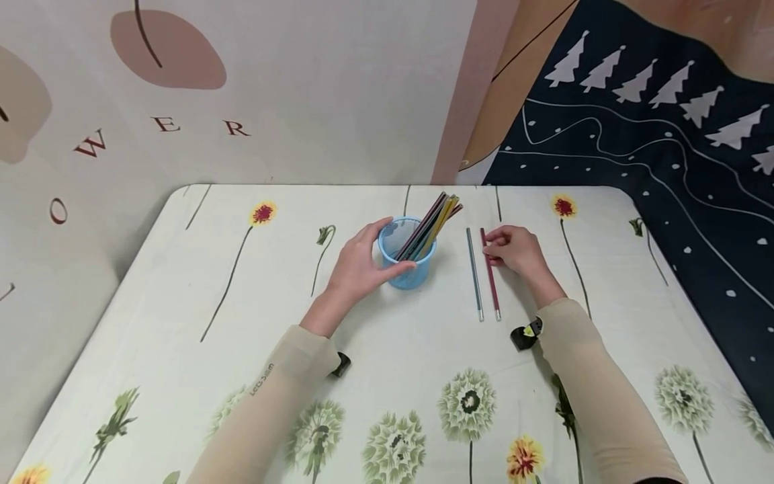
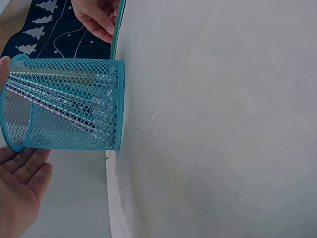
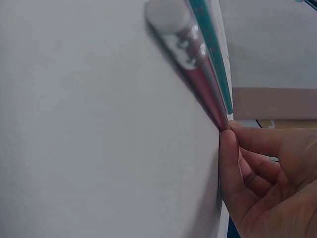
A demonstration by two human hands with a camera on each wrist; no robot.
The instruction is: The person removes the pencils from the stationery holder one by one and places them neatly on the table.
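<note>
A light blue mesh pencil cup (image 1: 406, 277) stands upright at the back middle of the table, with several pencils (image 1: 431, 228) leaning to the right in it. My left hand (image 1: 361, 264) grips the cup from the left, thumb at the near side of the rim and fingers at the far left. Right of the cup lies a blue-green pencil (image 1: 474, 275). Beside it is a dark red pencil (image 1: 492, 289), its far part pinched between thumb and fingers of my right hand (image 1: 514, 250). In the right wrist view, the red pencil's white eraser (image 3: 167, 15) points toward the camera.
A white cloth (image 1: 399, 356) with printed flowers covers the table. Behind it stand a pale printed wall hanging (image 1: 338, 101) and a dark one with white trees (image 1: 605, 128). A black wrist device (image 1: 523, 337) sits at my right cuff.
</note>
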